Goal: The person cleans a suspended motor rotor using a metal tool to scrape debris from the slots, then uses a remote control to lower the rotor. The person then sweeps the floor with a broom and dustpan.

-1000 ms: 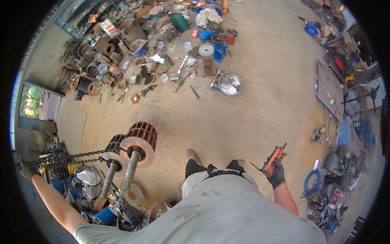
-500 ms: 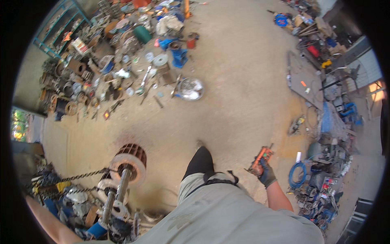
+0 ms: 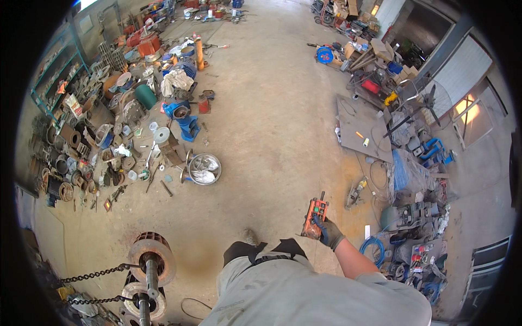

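Note:
My right hand (image 3: 329, 234), in a dark work glove, is wrapped round an orange crane remote control (image 3: 314, 220). The remote has several buttons on its face and a short black stub at its top end, and I hold it out in front of my right side. No part of my left hand shows. To my lower left, chains (image 3: 100, 272) run to two metal shafts with round flanges. The farther flanged rotor (image 3: 166, 255) has a ribbed, rusty drum behind it. Whether the rotors hang or rest on something, I cannot tell.
Machine parts crowd the left side, with a metal basin (image 3: 216, 175) at their edge. A flat metal plate (image 3: 353, 133) lies on the right. Nearer are an angle grinder-like tool (image 3: 356, 192), a coiled blue hose (image 3: 372, 253) and a standing fan (image 3: 428, 103).
My view has tilted up and turned, showing more floor ahead. The remote stays in my right hand, its face now turned more toward me. My left forearm has left the picture.

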The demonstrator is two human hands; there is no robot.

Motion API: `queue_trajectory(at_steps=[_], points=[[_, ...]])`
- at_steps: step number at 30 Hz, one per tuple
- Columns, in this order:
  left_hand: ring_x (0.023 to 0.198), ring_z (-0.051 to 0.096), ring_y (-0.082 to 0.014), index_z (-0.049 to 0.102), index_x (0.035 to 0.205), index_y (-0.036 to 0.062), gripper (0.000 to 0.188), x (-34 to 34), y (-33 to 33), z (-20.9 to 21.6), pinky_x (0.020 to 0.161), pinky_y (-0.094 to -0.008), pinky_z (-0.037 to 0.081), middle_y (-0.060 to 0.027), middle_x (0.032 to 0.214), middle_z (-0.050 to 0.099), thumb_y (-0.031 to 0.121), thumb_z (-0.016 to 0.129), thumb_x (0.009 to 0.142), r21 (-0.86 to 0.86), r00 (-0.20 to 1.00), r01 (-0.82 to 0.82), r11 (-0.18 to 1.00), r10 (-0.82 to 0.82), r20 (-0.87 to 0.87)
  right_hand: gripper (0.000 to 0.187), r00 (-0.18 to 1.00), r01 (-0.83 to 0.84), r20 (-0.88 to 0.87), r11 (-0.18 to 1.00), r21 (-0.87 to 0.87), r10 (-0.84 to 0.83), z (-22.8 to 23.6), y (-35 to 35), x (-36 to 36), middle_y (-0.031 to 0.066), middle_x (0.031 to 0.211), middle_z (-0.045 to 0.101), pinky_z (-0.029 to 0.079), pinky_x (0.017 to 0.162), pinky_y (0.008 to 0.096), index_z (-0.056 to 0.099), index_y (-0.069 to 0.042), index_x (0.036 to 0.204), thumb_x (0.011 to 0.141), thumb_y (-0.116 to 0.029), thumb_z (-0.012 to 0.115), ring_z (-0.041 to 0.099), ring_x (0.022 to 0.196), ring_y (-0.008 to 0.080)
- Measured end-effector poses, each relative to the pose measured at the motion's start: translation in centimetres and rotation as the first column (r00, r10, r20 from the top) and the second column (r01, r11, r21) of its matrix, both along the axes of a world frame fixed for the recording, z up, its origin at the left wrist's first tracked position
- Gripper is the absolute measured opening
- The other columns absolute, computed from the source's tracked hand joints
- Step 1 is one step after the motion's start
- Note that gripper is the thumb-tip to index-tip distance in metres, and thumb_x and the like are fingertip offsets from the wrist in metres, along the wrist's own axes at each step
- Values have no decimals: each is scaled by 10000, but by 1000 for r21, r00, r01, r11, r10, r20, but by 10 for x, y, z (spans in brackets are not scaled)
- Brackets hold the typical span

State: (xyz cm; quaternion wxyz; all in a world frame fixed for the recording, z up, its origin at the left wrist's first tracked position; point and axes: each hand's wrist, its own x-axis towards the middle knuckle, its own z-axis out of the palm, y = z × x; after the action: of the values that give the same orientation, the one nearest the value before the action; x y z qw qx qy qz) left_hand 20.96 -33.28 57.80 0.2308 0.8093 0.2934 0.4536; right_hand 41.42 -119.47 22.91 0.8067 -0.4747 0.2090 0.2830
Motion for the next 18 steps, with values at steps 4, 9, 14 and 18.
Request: queue_trajectory(at_steps=[4, 9, 14, 18], points=[[1371, 469, -271, 417, 1538, 111, 646, 0, -15, 14, 1139, -460, 364, -139, 1545, 462, 483, 490, 1015, -5, 1000, 15, 1000, -15, 3, 494, 993, 112, 32, 993, 40, -113, -13, -44, 12, 93, 1236, 681, 571, 968, 416, 539, -58, 1372, 1003, -354, 684, 678, 1124, 245], [1397, 439, -269, 395, 1550, 131, 640, 6, -34, 35, 1159, -468, 339, -128, 1565, 437, 486, 468, 1023, -6, 999, 42, 999, -42, -23, 458, 977, 120, 188, 989, -87, -102, -40, -102, 0, 91, 1204, 692, 572, 937, 411, 541, -62, 1353, 1001, -308, 699, 685, 1101, 249], [1422, 409, -267, 372, 1563, 150, 635, 22, -47, 56, 1178, -475, 313, -118, 1586, 411, 488, 446, 1031, -19, 995, 82, 996, -83, -50, 403, 939, 343, 45, 939, -15, -342, -63, -178, -59, 73, 1170, 692, 566, 943, 417, 576, -90, 1314, 1007, -327, 686, 684, 1075, 235], [1442, 386, -265, 354, 1573, 165, 630, 33, -51, 80, 1193, -482, 293, -109, 1602, 391, 490, 428, 1037, -13, 990, 98, 995, -99, -105, 363, 901, 434, 34, 900, -43, -433, -80, -232, -137, 68, 1140, 689, 571, 926, 428, 577, -101, 1299, 1015, -305, 674, 686, 1040, 238]])
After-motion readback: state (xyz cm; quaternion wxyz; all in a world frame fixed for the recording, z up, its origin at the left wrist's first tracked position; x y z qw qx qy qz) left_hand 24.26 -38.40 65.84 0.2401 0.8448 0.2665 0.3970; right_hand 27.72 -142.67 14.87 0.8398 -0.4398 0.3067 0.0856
